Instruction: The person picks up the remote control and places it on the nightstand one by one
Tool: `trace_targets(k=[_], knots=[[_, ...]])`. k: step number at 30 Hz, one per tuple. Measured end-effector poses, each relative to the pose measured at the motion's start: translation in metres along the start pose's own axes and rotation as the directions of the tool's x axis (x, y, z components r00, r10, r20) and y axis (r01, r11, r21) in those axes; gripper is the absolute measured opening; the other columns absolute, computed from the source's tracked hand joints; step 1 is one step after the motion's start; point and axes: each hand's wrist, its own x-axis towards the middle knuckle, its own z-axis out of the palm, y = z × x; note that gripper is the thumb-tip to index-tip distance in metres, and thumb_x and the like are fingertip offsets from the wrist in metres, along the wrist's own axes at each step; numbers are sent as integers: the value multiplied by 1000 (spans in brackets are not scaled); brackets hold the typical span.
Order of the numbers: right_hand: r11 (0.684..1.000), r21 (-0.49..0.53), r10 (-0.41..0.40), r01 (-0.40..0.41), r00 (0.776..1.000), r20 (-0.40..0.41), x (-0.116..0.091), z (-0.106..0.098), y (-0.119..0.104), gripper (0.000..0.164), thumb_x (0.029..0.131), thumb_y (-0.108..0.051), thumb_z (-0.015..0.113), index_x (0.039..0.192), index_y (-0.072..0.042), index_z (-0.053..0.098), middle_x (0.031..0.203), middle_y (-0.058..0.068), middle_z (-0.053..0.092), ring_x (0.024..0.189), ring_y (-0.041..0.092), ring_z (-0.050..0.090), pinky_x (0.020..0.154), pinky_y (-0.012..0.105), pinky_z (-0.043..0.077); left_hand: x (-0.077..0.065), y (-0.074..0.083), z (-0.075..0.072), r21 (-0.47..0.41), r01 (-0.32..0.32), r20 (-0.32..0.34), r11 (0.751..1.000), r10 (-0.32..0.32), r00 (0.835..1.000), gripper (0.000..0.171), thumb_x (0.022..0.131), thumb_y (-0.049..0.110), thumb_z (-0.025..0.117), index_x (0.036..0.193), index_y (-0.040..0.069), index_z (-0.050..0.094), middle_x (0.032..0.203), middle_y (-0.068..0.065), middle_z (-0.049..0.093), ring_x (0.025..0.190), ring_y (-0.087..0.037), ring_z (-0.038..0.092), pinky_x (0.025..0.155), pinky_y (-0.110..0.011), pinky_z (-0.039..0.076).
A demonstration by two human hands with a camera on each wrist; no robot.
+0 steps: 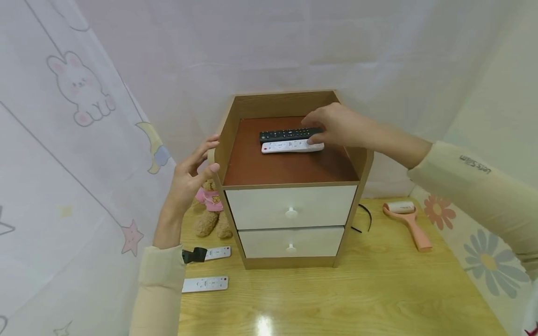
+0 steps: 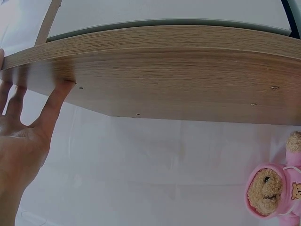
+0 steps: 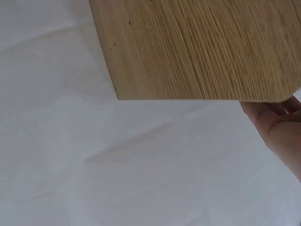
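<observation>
My left hand (image 1: 187, 179) is at the left side panel (image 2: 188, 75) of a small wooden cabinet, its fingers spread and touching the panel's outer face. Its thumb reaches the panel's front edge in the head view. On the brown cabinet top (image 1: 290, 169), a black remote control (image 1: 277, 136) lies beside a white remote control (image 1: 281, 146). Over their right ends is my right hand (image 1: 338, 123); the thumb overlaps the white remote and the other fingers extend past the black one. The right wrist view shows the cabinet's right side panel (image 3: 197, 52), which hides the remotes.
Two white drawers (image 1: 269, 205) with round knobs form the cabinet's front. A teddy bear (image 1: 210, 205) sits at its left. White remotes (image 1: 206, 283) and a dark item (image 1: 194, 255) lie on the floor. Right of the cabinet are a thin black band (image 1: 369, 217) and an orange lint roller (image 1: 414, 228).
</observation>
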Motion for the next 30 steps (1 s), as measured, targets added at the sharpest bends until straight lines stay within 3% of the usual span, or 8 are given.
trace_targets(k=[4,8,15,18,26,30], knots=[[1000,-3,7,-7,996,-85,-20,-10,2,39,94,-17,65,126,4,59,124,21,61,111,36,57,94,47,46,-2,1,-1,2,-4,-9,1000,4,1000,45,91,-11,54,135,-6,48,149,-15,40,138,-24,35,112,-45,26],[997,57,54,-45,985,-161,-42,-13,11,39,96,-21,62,127,3,59,126,21,60,120,37,52,100,52,40,-3,2,-2,-1,-12,-8,1000,12,1000,45,91,-12,54,135,-6,48,149,-16,40,138,-25,35,111,-41,27],[973,212,158,-90,929,-334,-72,-7,33,43,98,-29,57,135,-6,55,134,15,57,116,38,56,96,53,44,-4,1,-4,0,-27,-5,1000,27,1000,45,91,-12,53,135,-7,47,149,-16,39,139,-26,34,111,-39,28],[956,281,185,-83,914,-361,-76,3,41,45,99,-32,56,137,-8,54,135,13,57,116,38,57,95,52,46,-4,0,-5,-1,-29,-2,1000,29,1000,46,91,-13,53,136,-7,46,150,-16,38,139,-26,33,112,-41,27],[914,403,205,-56,918,-339,-88,33,52,47,98,-28,57,140,-9,50,137,11,54,121,32,54,100,49,42,-5,-4,-7,13,-7,18,1000,7,1000,47,92,-11,52,138,-5,45,152,-14,36,141,-25,31,114,-44,25],[899,439,165,11,917,-362,-94,45,58,52,96,-19,61,145,-15,45,143,5,48,129,25,47,105,36,39,-5,-5,-8,32,-1,27,1000,0,1000,48,93,-11,52,140,-4,44,152,-14,35,141,-24,31,114,-41,26]])
